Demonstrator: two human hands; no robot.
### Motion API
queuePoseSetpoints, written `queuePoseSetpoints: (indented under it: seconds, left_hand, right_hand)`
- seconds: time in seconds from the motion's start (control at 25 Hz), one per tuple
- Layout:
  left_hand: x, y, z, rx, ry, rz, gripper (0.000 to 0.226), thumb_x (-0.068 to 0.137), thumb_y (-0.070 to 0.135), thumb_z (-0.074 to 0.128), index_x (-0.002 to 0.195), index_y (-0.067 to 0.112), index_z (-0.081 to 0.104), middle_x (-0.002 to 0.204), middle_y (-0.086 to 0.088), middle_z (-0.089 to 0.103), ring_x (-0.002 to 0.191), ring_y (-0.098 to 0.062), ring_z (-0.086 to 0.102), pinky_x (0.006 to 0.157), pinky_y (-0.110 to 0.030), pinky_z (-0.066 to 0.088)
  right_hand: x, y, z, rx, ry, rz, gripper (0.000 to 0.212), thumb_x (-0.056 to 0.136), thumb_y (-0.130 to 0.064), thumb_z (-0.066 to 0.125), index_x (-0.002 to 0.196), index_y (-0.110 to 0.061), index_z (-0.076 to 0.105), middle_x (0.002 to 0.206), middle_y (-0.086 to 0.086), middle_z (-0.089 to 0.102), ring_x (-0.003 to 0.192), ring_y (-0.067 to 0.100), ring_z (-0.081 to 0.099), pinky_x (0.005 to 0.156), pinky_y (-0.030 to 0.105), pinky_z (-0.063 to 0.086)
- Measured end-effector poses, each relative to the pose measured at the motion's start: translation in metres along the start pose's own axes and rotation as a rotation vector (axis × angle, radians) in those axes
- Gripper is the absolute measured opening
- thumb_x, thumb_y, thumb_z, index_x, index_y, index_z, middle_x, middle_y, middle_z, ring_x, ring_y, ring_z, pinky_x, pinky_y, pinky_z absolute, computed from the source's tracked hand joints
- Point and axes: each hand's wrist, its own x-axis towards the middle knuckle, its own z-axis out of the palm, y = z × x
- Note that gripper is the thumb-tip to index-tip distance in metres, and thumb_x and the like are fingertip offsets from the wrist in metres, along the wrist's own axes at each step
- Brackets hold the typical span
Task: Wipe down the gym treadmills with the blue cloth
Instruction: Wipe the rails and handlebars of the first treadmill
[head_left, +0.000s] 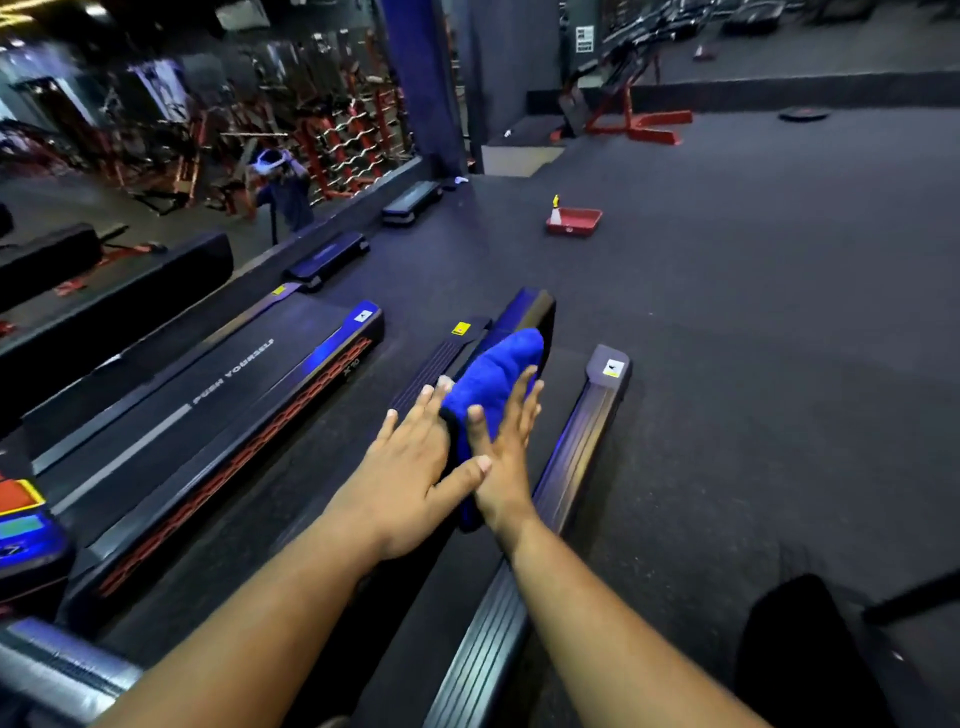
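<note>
Right now I press both flat palms, left hand (415, 462) and right hand (506, 452), fingers straight, against the blue cloth (493, 379) sandwiched between them over the treadmill (576, 457); a red tray (574, 221) sits at twelve o'clock.

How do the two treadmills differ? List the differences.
The left treadmill has white lettering on its belt and a red-patterned side rail; the right treadmill has plain ribbed rails. Only the right one has the blue cloth and both hands over it. Both are dark, with yellow and white rear stickers.
</note>
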Motion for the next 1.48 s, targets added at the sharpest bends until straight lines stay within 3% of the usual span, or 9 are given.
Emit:
queuePoseSetpoints:
  seconds: [0.16, 0.32, 0.44, 0.56, 0.76, 0.92, 1.08, 1.24, 1.48]
  left_hand:
    - [-0.001, 0.001, -0.001, 0.014, 0.011, -0.017, 0.097, 0.073, 0.089, -0.006, 0.147, 0.029, -0.027, 0.162, 0.009, -0.021, 0.148, -0.002, -0.022, 0.124, -0.037, -0.005]
    - [-0.001, 0.004, 0.001, 0.098, 0.013, -0.031, 0.096, 0.077, 0.087, -0.004, 0.151, 0.029, -0.024, 0.162, 0.014, -0.023, 0.147, 0.000, -0.024, 0.124, -0.038, -0.005]
    - [0.001, 0.004, 0.001, 0.143, 0.005, -0.047, 0.097, 0.080, 0.085, 0.000, 0.155, 0.026, -0.019, 0.162, 0.014, -0.022, 0.147, -0.001, -0.024, 0.125, -0.039, -0.002]
    - [0.001, 0.007, 0.002, 0.172, 0.010, -0.060, 0.097, 0.081, 0.082, 0.006, 0.156, 0.024, -0.017, 0.162, 0.012, -0.023, 0.147, -0.002, -0.025, 0.125, -0.039, -0.002]
    - [0.005, 0.008, 0.000, 0.203, 0.000, -0.085, 0.099, 0.081, 0.082, 0.006, 0.155, 0.022, -0.019, 0.161, 0.009, -0.027, 0.147, -0.003, -0.027, 0.125, -0.039, -0.005]
    - [0.001, 0.008, 0.003, 0.129, 0.029, -0.077, 0.098, 0.084, 0.082, 0.014, 0.152, 0.024, -0.025, 0.160, 0.010, -0.029, 0.148, -0.004, -0.024, 0.125, -0.041, -0.003]
    - [-0.014, 0.010, -0.004, -0.025, 0.198, -0.099, 0.095, 0.087, 0.079, 0.017, 0.154, 0.024, -0.020, 0.161, 0.009, -0.027, 0.147, -0.001, -0.023, 0.122, -0.035, -0.008]
    - [-0.062, 0.004, -0.006, 0.177, 0.116, -0.180, 0.098, 0.082, 0.083, 0.007, 0.155, 0.024, -0.020, 0.160, 0.008, -0.030, 0.147, -0.005, -0.025, 0.124, -0.043, -0.007]
    - [-0.164, -0.019, -0.001, 0.149, 0.039, -0.326, 0.114, 0.068, 0.098, 0.005, 0.152, 0.027, -0.025, 0.159, 0.012, -0.031, 0.146, -0.002, -0.026, 0.121, -0.039, -0.011]
  right_hand:
    - [0.056, -0.008, -0.007, -0.082, 0.071, 0.051, 0.081, 0.098, -0.046, 0.053, 0.157, -0.033, 0.000, 0.166, 0.003, -0.014, 0.151, 0.017, -0.016, 0.122, 0.035, -0.002]
    - [0.160, -0.004, -0.041, -0.058, 0.187, 0.211, 0.073, 0.100, -0.044, 0.049, 0.158, -0.031, 0.007, 0.167, 0.008, 0.001, 0.154, 0.027, 0.004, 0.124, 0.046, 0.011]
    - [0.112, 0.010, -0.025, 0.129, 0.246, 0.180, 0.071, 0.099, -0.043, 0.043, 0.159, -0.022, 0.012, 0.167, 0.002, 0.007, 0.154, 0.015, 0.007, 0.125, 0.037, 0.010]
    - [0.011, 0.029, 0.006, 0.254, 0.119, 0.199, 0.075, 0.094, -0.052, 0.037, 0.158, -0.022, 0.010, 0.166, -0.007, 0.006, 0.152, 0.006, 0.006, 0.126, 0.035, 0.008]
    - [0.136, -0.019, -0.035, -0.227, 0.095, 0.143, 0.072, 0.101, -0.039, 0.048, 0.158, -0.033, 0.005, 0.166, 0.002, -0.013, 0.153, 0.027, -0.010, 0.121, 0.056, 0.008]
    - [0.102, -0.040, -0.027, -0.599, -0.095, -0.041, 0.059, 0.094, -0.038, 0.053, 0.151, -0.031, 0.038, 0.167, -0.006, -0.007, 0.152, 0.027, -0.014, 0.108, 0.077, 0.017]
    - [0.083, -0.033, -0.037, -0.762, -0.301, -0.255, 0.054, 0.094, -0.045, 0.051, 0.146, -0.030, 0.046, 0.167, -0.007, 0.005, 0.152, 0.024, -0.012, 0.109, 0.077, 0.016]
    - [0.118, -0.066, -0.029, -0.821, -0.178, 0.030, 0.058, 0.091, -0.047, 0.051, 0.146, -0.030, 0.045, 0.167, -0.008, 0.002, 0.152, 0.026, -0.017, 0.107, 0.080, 0.011]
    - [0.010, -0.052, -0.016, -0.856, -0.405, -0.318, 0.058, 0.093, -0.056, 0.052, 0.142, -0.025, 0.051, 0.163, -0.007, 0.021, 0.153, 0.019, -0.007, 0.108, 0.078, 0.005]
